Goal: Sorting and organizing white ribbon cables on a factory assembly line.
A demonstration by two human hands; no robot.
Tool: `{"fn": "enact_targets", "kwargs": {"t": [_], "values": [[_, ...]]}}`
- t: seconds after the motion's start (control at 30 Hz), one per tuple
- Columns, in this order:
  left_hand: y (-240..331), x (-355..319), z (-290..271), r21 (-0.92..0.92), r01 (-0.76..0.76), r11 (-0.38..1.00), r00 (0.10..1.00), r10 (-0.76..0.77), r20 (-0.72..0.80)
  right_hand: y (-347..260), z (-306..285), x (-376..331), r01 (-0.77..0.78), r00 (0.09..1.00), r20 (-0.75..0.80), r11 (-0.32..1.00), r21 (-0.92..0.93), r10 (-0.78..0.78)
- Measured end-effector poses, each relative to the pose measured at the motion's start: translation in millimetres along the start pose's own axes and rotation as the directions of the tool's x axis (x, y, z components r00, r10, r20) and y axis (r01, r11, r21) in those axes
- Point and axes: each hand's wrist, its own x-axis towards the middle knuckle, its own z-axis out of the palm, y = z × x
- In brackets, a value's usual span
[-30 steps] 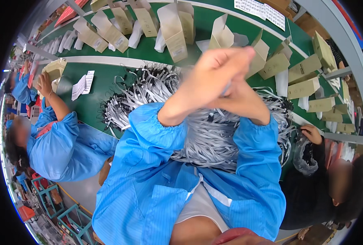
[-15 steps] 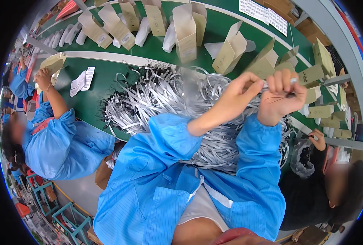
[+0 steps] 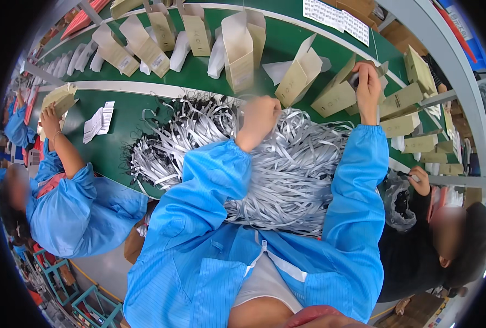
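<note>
A large heap of flat silver-grey lanyard straps [image 3: 286,186] with thin black cord ends lies on the green table before me. At the heap's far edge is my left hand [image 3: 259,121], its fingers curled and slightly blurred; what they hold, if anything, cannot be made out. My right hand [image 3: 367,90] reaches to the mouth of an open beige carton [image 3: 335,97] at the far right. Its fingers are closed on a small silvery rolled lanyard [image 3: 354,81], partly hidden by the fingers and the carton.
More open beige cartons [image 3: 238,63] and white wrapped packets [image 3: 180,52] line the back. Printed slips [image 3: 99,121] lie left of the heap. A co-worker in blue [image 3: 84,213] handles a carton at left; another in black [image 3: 412,257] sits at right beside a clear plastic bag [image 3: 400,205].
My hands, together over the right side with a lanyard and its black cords, have parted. The left moved left to the heap; the right moved up to the carton.
</note>
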Motion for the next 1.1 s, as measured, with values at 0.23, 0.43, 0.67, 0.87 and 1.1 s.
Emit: {"fn": "enact_targets", "kwargs": {"t": [0.23,0.43,0.67,0.87,1.1], "values": [[30.4,-0.6,-34.0,-0.179,-0.027,0.983,0.991,0.004,-0.132,-16.8,-9.9,-2.1,0.048,0.996,-0.081,0.997,0.06,-0.043],[76.6,-1.9,-85.5,-0.259,-0.093,0.961,0.938,-0.003,-0.345,-114.1,8.0,-20.3,-0.19,0.96,0.241,0.967,0.171,0.145],[137.6,0.4,-164.6,-0.477,-0.144,0.867,0.948,-0.018,-0.318,-163.6,52.0,-40.1,-0.472,0.739,0.638,0.841,0.265,0.214],[95.4,-26.1,-213.3,-0.059,0.05,0.997,0.999,-0.05,-0.001,-178.6,17.6,-44.2,-0.207,0.915,0.377,0.969,0.132,0.144],[126.7,4.3,-125.0,-0.9,-0.165,0.403,0.776,0.617,0.134,-229.6,14.6,-11.6,-0.355,0.935,0.296,0.522,0.776,0.195]]}}
